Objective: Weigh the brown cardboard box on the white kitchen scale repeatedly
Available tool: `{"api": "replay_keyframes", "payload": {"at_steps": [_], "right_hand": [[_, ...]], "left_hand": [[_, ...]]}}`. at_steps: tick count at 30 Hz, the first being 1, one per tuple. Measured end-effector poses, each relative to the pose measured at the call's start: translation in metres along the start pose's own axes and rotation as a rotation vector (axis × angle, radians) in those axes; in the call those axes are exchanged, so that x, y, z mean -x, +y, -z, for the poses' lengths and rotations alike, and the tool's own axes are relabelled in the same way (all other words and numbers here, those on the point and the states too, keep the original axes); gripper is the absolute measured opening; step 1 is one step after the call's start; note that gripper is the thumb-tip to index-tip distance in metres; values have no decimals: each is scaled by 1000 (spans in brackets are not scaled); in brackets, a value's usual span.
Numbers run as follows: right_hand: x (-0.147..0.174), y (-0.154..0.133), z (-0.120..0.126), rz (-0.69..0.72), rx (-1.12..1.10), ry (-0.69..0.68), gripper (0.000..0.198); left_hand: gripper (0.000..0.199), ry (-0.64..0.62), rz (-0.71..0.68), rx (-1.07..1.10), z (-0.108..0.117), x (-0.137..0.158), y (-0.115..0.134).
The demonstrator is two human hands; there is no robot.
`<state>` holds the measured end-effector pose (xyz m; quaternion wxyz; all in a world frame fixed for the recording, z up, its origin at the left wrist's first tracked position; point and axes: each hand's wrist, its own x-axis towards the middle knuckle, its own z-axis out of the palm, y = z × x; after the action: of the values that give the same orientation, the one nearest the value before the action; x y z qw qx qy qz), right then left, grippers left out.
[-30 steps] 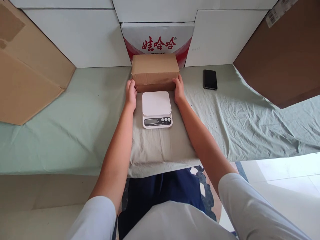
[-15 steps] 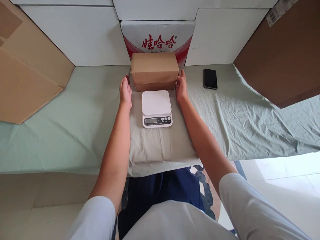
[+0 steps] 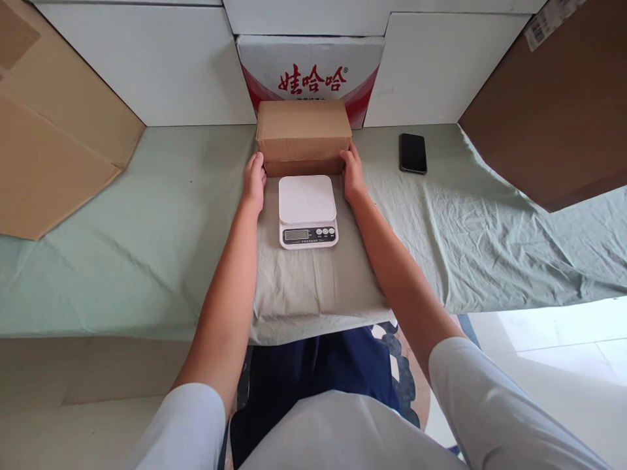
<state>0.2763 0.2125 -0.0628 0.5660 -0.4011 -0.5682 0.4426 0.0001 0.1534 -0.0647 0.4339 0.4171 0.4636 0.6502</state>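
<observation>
A brown cardboard box [image 3: 304, 134] rests on the cloth-covered surface, its long side facing me. My left hand [image 3: 255, 179] grips its lower left end, thumb on the near face and the other fingers partly hidden. At the opposite end my right hand [image 3: 353, 173] holds the lower right corner the same way. Directly in front of the box, between my forearms, lies a white digital kitchen scale [image 3: 307, 209]. Its plate is bare, and the dark panel with a small display and several buttons faces me.
Behind the box stands a white and red printed carton [image 3: 308, 55] against white panels [image 3: 147, 65]. A black phone [image 3: 412, 154] lies to the right. Large cardboard pieces flank the green cloth [image 3: 147, 228], one at left [image 3: 59, 137] and one at right [image 3: 553, 117].
My left hand has moved in to the right and now touches the box's left end. My right thumb has come onto the near face. Box and scale stay in place.
</observation>
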Motion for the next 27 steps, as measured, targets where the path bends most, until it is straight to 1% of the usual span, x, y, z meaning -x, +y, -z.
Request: {"api": "replay_keyframes", "payload": {"at_steps": [3,5,8,10,13,16,19,22,25,27], "right_hand": [[6,-8,-4,3,-44,21,52],[7,-10,-5,8,-35,36,51],[8,-12,-5,-14,-20,41,56],[6,-13,-5,-2,-22,37,60],[2,-18,-5,42,-9,32,65],[3,-30,-6,70,16,39,68],[15,-53,-6,103,34,33,70],[43,-79,0,142,52,19,76],[86,-98,12,151,96,-15,88],[117,-101,19,151,83,-46,96]], "left_hand": [[75,-1,-5,2,-2,1,-2],[75,-1,-2,-13,-2,1,-2],[78,8,-25,-53,2,1,-2],[79,27,-59,-69,5,1,-1],[79,34,-105,-63,10,2,6],[77,14,-161,-56,10,9,23],[75,18,-205,-63,7,28,47],[73,25,-221,-63,5,61,67],[73,-4,-241,-79,9,101,72],[74,-29,-239,-110,12,124,68]]}}
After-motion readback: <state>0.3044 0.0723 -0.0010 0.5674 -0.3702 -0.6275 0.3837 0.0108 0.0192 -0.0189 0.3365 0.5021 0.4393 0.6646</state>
